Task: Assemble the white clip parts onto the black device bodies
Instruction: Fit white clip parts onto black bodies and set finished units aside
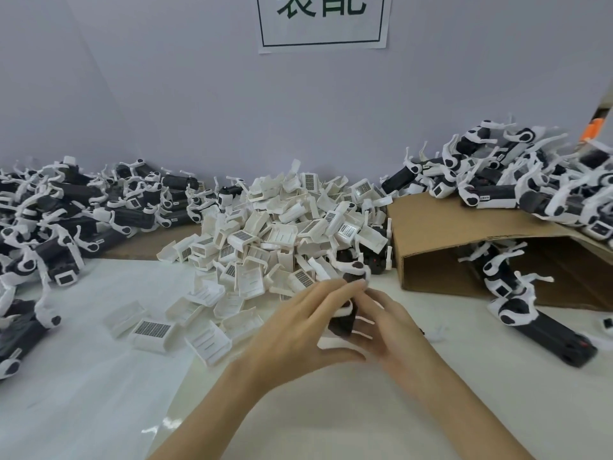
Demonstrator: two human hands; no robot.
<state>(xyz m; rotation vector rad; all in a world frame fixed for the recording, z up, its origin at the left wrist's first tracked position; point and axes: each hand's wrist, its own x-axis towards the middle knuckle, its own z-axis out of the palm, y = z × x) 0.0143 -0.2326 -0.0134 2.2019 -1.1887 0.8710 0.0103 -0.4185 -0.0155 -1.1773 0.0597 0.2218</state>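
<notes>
Your left hand (298,327) and right hand (384,330) meet at the table's middle, fingers curled around one black device body (345,322) with a white clip part on it. Just beyond lies the heap of white clip parts (272,234); a cardboard box (441,227) sits to the right.

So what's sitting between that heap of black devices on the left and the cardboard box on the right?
In the head view, a big pile of loose white clip parts fills most of that stretch.
</notes>
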